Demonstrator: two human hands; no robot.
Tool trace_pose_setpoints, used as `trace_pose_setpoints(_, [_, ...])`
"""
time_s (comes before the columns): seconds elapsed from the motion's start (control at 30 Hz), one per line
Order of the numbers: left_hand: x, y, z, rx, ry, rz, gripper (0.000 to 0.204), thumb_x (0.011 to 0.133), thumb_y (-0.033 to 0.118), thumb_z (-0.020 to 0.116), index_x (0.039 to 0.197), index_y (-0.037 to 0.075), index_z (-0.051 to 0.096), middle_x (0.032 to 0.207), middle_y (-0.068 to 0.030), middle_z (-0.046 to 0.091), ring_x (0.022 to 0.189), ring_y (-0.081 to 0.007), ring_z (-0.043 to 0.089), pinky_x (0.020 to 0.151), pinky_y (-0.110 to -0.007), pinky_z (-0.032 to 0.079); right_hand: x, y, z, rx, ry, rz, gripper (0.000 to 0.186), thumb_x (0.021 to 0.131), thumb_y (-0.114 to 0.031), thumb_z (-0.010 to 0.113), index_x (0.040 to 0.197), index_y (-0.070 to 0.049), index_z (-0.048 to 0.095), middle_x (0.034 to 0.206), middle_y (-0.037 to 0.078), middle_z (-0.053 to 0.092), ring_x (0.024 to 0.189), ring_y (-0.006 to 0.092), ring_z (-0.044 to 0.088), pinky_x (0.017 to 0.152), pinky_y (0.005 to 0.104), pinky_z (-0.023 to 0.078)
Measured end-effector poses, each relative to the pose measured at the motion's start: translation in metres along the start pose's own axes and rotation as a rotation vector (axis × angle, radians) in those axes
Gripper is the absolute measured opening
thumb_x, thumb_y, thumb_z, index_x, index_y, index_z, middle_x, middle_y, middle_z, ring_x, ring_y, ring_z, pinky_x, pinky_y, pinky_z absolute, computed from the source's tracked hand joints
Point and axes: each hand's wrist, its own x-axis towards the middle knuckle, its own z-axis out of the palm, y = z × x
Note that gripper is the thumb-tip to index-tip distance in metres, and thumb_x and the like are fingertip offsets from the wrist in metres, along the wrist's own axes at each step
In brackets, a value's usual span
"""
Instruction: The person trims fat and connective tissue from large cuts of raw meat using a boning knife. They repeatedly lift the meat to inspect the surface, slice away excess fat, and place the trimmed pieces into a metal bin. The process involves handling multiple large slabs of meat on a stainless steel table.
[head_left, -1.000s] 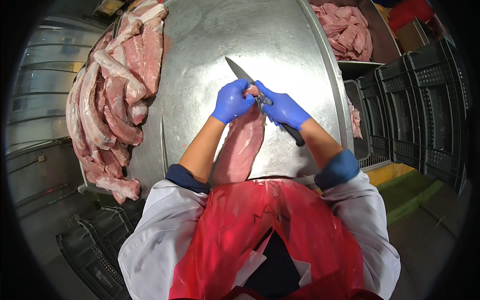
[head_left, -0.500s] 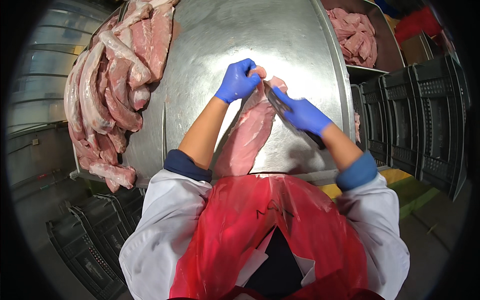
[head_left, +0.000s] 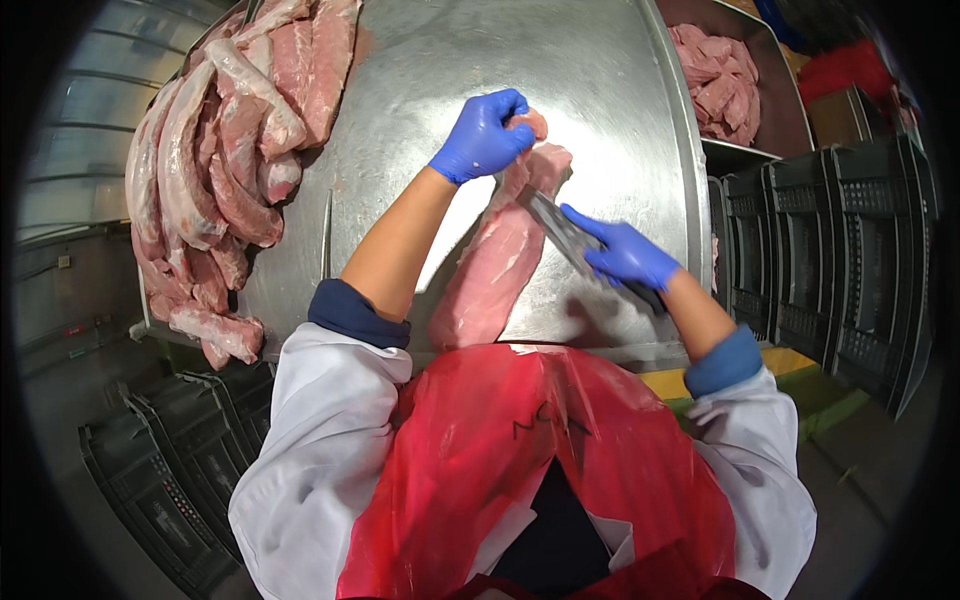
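My left hand (head_left: 485,135), in a blue glove, pinches a small flap (head_left: 528,123) at the far end of a long pale-pink meat strip (head_left: 475,290), which lies lengthwise on the steel table (head_left: 420,50) down to its near edge. My right hand (head_left: 620,250), also gloved, is wrapped round a black-handled knife (head_left: 570,234). The knife's blade, blurred by motion, rests on or just over the strip's right side, below my left hand. A thin metal tool (head_left: 327,235) lies on the table left of the strip; I cannot make out what it is.
A large pile of meat (head_left: 235,150) covers the table's left side. A steel bin (head_left: 786,115) of pink pieces stands at the back right. Black crates (head_left: 845,260) line the right side, and more crates (head_left: 145,480) stand at lower left.
My left hand has moved away from me, lifting the strip's end. My right hand has drawn right and toward me with the knife, and the two hands are now farther apart.
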Motion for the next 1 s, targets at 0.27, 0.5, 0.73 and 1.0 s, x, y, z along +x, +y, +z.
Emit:
trace_pose_setpoints(0.27, [-0.001,0.021,-0.031,-0.020,0.117,0.014,0.016,0.079,0.017,0.064,0.080,0.001,0.060,0.064,-0.0084,0.058,0.061,-0.0149,0.056,0.058,-0.032,0.048,-0.006,0.016,0.014,-0.091,-0.038,-0.041,0.071,0.096,-0.007,0.047,0.159,-0.033,0.027,0.076,0.007,0.064,0.061,0.0121,0.060,0.059,0.0306,0.054])
trace_pose_setpoints(0.5, [-0.027,0.075,-0.030,0.379,0.040,0.172,0.006,0.085,0.005,0.058,0.085,-0.001,0.059,0.078,-0.0056,0.068,0.073,-0.0103,0.062,0.066,-0.027,0.051,0.043,-0.022,0.037,0.122,-0.080,0.033,0.077,0.093,-0.008,0.049,0.161,-0.027,0.020,0.076,0.006,0.063,0.059,0.0137,0.058,0.059,0.0305,0.053])
trace_pose_setpoints(0.73, [-0.061,0.100,-0.073,0.283,0.150,0.090,0.001,0.087,-0.001,0.057,0.088,0.000,0.058,0.079,-0.0040,0.067,0.074,-0.0083,0.061,0.067,-0.024,0.051,-0.017,-0.005,0.067,0.021,-0.149,0.062,0.075,0.093,-0.009,0.054,0.160,-0.029,0.027,0.080,0.009,0.066,0.058,0.0145,0.060,0.060,0.0310,0.055])
trace_pose_setpoints(1.0, [-0.199,0.150,-0.123,0.265,0.456,0.212,0.011,0.082,-0.001,0.059,0.093,-0.003,0.060,0.080,-0.0022,0.062,0.074,-0.0084,0.058,0.067,-0.025,0.050,-0.011,0.004,0.112,-0.118,-0.283,-0.030,0.074,0.095,-0.009,0.046,0.161,-0.030,0.020,0.078,0.009,0.064,0.053,0.0144,0.057,0.055,0.0306,0.053])
